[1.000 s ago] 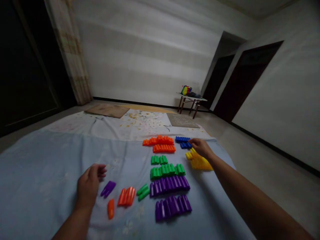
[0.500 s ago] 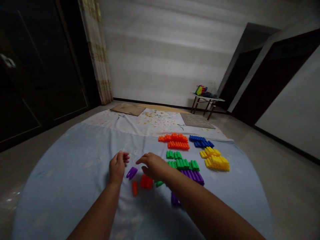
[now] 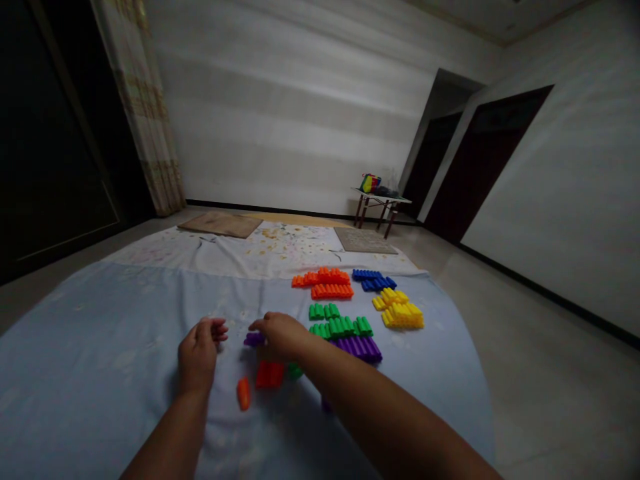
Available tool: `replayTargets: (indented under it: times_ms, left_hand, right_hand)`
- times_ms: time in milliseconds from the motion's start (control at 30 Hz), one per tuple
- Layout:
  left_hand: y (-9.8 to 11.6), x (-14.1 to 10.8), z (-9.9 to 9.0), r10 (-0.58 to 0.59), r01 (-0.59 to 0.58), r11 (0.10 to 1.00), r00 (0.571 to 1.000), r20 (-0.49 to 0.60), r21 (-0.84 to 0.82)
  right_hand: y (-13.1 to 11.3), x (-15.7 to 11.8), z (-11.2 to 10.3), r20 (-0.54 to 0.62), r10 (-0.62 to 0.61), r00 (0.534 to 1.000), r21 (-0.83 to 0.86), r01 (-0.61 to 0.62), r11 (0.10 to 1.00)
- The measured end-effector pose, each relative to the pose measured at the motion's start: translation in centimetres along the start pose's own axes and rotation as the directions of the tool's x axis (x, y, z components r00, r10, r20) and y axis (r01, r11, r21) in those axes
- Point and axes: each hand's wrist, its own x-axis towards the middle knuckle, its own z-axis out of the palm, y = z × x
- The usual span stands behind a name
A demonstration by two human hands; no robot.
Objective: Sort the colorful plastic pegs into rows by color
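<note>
My right hand [image 3: 283,335] has its fingers closed around a small purple plastic block [image 3: 254,339], whose left end sticks out past the fingertips. To the left, my left hand [image 3: 199,350] hovers over the cloth with loosely curled fingers, holding nothing that I can see. A single orange block [image 3: 243,393] lies on the cloth below and between the hands. Beside it, under my right hand, is a red block piece [image 3: 270,375]. A green block [image 3: 295,371] shows partly beneath my right wrist, and more purple is mostly hidden by the forearm.
Rows of joined blocks stand to the right: orange [image 3: 332,291], blue [image 3: 379,284], yellow [image 3: 403,315], green [image 3: 341,327] and purple [image 3: 361,348]. A light blue cloth [image 3: 120,373] covers the round table. Two flat boards [image 3: 223,225] lie at its far edge.
My right hand has come down and closed on the purple block, which has shifted away from the red and orange pieces. The view has swung right; my left hand stays loosely curled.
</note>
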Motion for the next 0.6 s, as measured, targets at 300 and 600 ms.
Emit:
replayTargets:
  times_ms: [300, 600]
  left_hand:
    - [0.3, -0.1, 0.3, -0.034, 0.034, 0.999, 0.999, -0.016, 0.015]
    - [0.3, 0.0, 0.2, -0.041, 0.041, 0.999, 0.999, -0.018, 0.035]
  right_hand:
    - [8.9, -11.4, -5.0, -0.379, 0.378, 0.845, 0.331, -0.257, 0.908]
    - [13.0, -20.6, -1.5, -0.382, 0.609, 0.695, 0.302, -0.529, 0.793]
